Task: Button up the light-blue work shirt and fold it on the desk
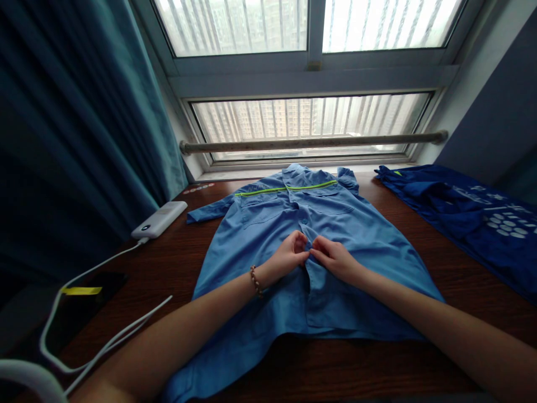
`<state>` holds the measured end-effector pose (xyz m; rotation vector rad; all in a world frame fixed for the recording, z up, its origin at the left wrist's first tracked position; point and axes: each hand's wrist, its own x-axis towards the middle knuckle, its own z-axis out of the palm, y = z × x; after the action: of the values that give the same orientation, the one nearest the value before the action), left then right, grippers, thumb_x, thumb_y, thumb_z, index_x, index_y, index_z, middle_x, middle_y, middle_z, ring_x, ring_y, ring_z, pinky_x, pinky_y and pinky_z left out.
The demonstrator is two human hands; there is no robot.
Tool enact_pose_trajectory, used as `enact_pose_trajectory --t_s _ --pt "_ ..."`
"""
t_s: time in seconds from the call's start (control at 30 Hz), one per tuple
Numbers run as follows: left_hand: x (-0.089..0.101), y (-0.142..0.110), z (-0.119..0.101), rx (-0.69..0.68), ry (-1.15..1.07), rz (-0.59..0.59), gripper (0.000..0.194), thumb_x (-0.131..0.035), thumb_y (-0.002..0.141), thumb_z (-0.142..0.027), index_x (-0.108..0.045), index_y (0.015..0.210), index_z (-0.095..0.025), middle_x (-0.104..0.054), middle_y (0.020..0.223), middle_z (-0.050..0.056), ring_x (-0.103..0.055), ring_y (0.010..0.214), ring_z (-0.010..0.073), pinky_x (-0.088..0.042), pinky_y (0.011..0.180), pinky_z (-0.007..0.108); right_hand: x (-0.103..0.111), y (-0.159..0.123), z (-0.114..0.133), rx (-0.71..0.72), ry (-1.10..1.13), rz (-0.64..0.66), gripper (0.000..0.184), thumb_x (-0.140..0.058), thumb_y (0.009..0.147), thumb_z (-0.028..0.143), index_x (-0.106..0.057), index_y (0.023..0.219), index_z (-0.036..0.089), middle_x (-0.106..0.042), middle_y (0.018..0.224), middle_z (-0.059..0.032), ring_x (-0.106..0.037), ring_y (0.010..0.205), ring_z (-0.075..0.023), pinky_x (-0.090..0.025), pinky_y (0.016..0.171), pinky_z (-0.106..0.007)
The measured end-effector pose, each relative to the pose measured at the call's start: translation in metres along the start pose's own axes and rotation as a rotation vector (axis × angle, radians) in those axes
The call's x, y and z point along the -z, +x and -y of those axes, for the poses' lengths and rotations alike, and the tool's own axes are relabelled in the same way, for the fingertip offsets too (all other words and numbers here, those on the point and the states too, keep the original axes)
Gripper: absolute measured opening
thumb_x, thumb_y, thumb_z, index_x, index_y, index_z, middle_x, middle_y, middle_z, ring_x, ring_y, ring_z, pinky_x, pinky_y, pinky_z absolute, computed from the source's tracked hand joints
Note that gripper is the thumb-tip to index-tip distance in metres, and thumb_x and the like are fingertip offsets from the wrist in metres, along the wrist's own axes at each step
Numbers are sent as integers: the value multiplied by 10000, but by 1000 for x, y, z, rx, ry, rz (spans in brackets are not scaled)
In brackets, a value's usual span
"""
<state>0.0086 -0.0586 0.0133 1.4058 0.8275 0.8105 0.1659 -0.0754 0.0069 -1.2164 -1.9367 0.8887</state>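
Grey daylight from a barred window (235,25) at twelve o'clock falls across a dark wood-grained bench (361,369). On it, in the centre, a light blue shirt (260,240) lies front up, collar toward twelve o'clock, one sleeve reaching out at ten and the other bunched near one. Its chest carries a yellow-green stripe (268,190), and a button (304,221) shows on the placket just beyond the fingers. Both hands meet mid-placket: the left hand (293,249), its fingers curled, pinches the front edge between thumb and fingers; the right hand (331,254) is likewise closed, fingertips gripping the cloth right beside it. A beaded bracelet (255,281) circles the left wrist. Between two and three o'clock lies a deep blue cloth (453,215) with white print. Between nine and ten rests a white power bank (159,219), with a white cable (126,250) plugged in, looping toward eight. A yellow strip (81,291) sits between eight and nine. Blue curtains (84,112) hang at ten; a rail (310,144) crosses the window at twelve.
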Motion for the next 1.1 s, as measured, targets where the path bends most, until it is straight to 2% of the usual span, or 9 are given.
enact_pose_trajectory --t_s 0.17,0.37,0.57,0.67,0.83,0.97,1.1 --pt "0 -2 -4 -57 29 26 291 -605 622 -115 -391 812 -166 -451 695 -47 -443 580 71 -338 531 199 -3 2 -4 5 90 4 270 -413 825 355 -379 615 189 -386 527 46 -344 504 -93 -268 489 -228" --pt "2 -3 -9 -68 14 85 288 -618 666 -171 -385 835 -176 -458 671 -51 -462 594 84 -345 554 207 2 6 -4 -226 509 154 341 -488 741 489 -386 617 188 -346 444 75 -253 384 -59 -165 389 -217" --pt "-3 -9 -12 -131 64 156 250 -557 715 -137 -376 878 -192 -507 729 -26 -538 668 109 -387 583 216 7 5 3 -324 720 187 358 -581 674 471 -387 613 177 -352 468 77 -252 380 -33 -136 379 -193" --pt "-7 -11 -11 -134 22 165 280 -552 719 -124 -354 904 -193 -528 743 -19 -556 674 109 -406 600 221 3 6 -2 -297 674 151 377 -569 683 508 -387 619 184 -338 460 82 -261 369 -38 -160 367 -189" --pt "-6 -6 -6 -76 -93 74 346 -613 679 -159 -334 881 -185 -486 634 -57 -506 542 78 -357 493 180 -2 8 -12 -162 438 28 405 -460 755 577 -403 643 193 -383 454 69 -323 375 -63 -229 367 -202" --pt "-3 -3 -5 -40 -131 33 399 -660 631 -185 -345 877 -186 -458 621 -69 -482 519 72 -343 485 182 1 6 -10 -80 338 36 442 -418 780 580 -388 577 188 -368 458 55 -317 403 -67 -236 389 -212" --pt "-3 -3 -5 -32 -157 63 409 -676 626 -206 -352 876 -185 -464 651 -56 -508 578 85 -351 522 189 1 6 -10 -98 293 53 456 -413 773 583 -386 550 186 -351 439 53 -282 399 -66 -204 389 -222"
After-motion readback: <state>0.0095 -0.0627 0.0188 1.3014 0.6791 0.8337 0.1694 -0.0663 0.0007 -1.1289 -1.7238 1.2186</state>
